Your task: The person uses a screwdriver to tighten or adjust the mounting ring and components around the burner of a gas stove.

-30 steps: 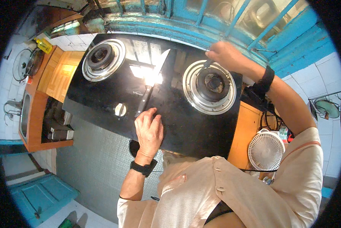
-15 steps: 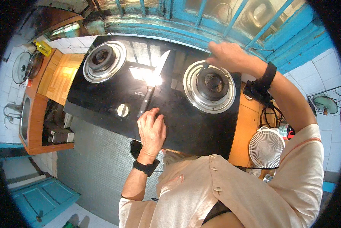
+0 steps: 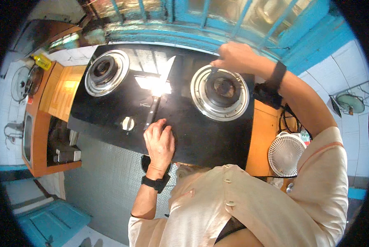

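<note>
A person in a pale buttoned shirt leans over a black glass gas stove (image 3: 192,136) that sits on an orange wooden counter (image 3: 260,140). The left hand (image 3: 160,142) lies near the front edge of the stove top, palm down, fingers curled loosely over what seems to be a control knob hidden beneath it; I cannot tell whether it actually grips anything. A black watch sits on that wrist. Just beside this hand, to its left, a second knob (image 3: 128,123) stands free on the glass.

The right hand (image 3: 234,57) reaches to the far rim of the right burner (image 3: 221,91), fingertips pinched together and touching the back edge of its steel ring; what it pinches is too small to make out. A dark band wraps that wrist too.

A knife (image 3: 157,96) lies on the glass between the two burners, blade pointing away toward the window, handle close to the left hand's fingers. The left burner (image 3: 106,72) stands untouched. A small white fan (image 3: 286,153) rests at the right end of the counter, and a yellow bottle (image 3: 41,61) stands far off to the left.
</note>
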`<state>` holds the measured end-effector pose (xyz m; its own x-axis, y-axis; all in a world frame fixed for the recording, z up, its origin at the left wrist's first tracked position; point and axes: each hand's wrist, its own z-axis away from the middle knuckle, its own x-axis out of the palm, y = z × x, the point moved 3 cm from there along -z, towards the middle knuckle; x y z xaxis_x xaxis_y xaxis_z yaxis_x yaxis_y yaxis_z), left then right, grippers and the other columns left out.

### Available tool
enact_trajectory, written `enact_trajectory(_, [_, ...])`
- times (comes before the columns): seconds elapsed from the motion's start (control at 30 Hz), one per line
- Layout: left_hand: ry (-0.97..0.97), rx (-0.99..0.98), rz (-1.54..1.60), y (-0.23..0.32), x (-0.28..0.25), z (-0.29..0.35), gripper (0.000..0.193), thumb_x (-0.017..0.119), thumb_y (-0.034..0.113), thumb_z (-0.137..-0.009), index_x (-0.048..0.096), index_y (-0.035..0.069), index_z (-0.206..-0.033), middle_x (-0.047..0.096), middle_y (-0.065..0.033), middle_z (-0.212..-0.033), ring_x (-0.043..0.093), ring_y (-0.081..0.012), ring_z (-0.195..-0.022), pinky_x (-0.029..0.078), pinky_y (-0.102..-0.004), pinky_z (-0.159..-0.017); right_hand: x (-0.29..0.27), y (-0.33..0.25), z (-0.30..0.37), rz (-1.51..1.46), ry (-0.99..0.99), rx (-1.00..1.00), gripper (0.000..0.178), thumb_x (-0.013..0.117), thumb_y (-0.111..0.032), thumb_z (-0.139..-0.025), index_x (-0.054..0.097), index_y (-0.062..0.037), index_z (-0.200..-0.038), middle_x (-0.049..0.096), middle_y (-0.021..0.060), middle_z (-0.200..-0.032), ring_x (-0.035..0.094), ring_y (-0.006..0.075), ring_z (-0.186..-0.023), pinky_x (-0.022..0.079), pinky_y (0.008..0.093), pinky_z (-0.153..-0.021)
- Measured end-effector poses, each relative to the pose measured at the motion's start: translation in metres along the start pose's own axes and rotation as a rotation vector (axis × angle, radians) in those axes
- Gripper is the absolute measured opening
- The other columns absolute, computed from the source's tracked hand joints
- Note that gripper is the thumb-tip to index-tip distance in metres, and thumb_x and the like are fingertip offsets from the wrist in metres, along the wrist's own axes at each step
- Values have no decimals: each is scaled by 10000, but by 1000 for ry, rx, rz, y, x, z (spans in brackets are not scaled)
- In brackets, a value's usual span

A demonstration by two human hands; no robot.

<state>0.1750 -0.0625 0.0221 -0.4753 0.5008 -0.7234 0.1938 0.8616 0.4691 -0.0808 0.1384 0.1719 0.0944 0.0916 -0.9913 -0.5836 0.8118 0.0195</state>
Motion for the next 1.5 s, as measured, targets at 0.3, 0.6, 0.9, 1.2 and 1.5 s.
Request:
enact_trajectory(0.3, [-32,11,-62,4,10,1,253,696,7,-825,688,27,-1078,622,-130,-1264,535,-356,-1194,422,-476,-1032,-89,68,64,-346,317,212,561,665,-557,-924,716,-7,-824,621,89,-619,639,177,-597,496,349,-545])
enact_trajectory(0.6, [-332,369,166,120,21,-92,325,718,-50,-773,673,25,-1086,618,-149,-1178,577,-346,-1103,437,-440,-959,38,61,318,-1958,989,561,343,557,-368,-1060,590,-28,-1027,468,-4,-644,393,80,-474,296,225,-404])
enact_trajectory(0.9, [-724,768,203,238,259,-180,232,646,14,-830,706,53,-1051,639,-154,-1023,623,-391,-1003,531,-464,-870,99,45,476,-1625,1179,792,426,656,-387,-1005,575,17,-1114,542,22,-683,467,73,-520,377,212,-462])
enact_trajectory(1.2, [-986,826,-125,271,403,-175,260,594,26,-854,740,121,-1047,717,-141,-1115,695,-357,-1052,565,-439,-905,108,73,472,-1809,1243,842,478,749,-395,-939,593,44,-1049,581,17,-682,538,75,-553,428,211,-505])
enact_trajectory(1.5, [-1055,951,-79,283,436,-166,216,576,50,-884,726,79,-1038,727,-154,-1098,717,-334,-1010,591,-421,-846,127,93,457,-1875,1161,844,456,741,-339,-942,570,60,-1081,539,25,-620,474,93,-465,379,243,-420])
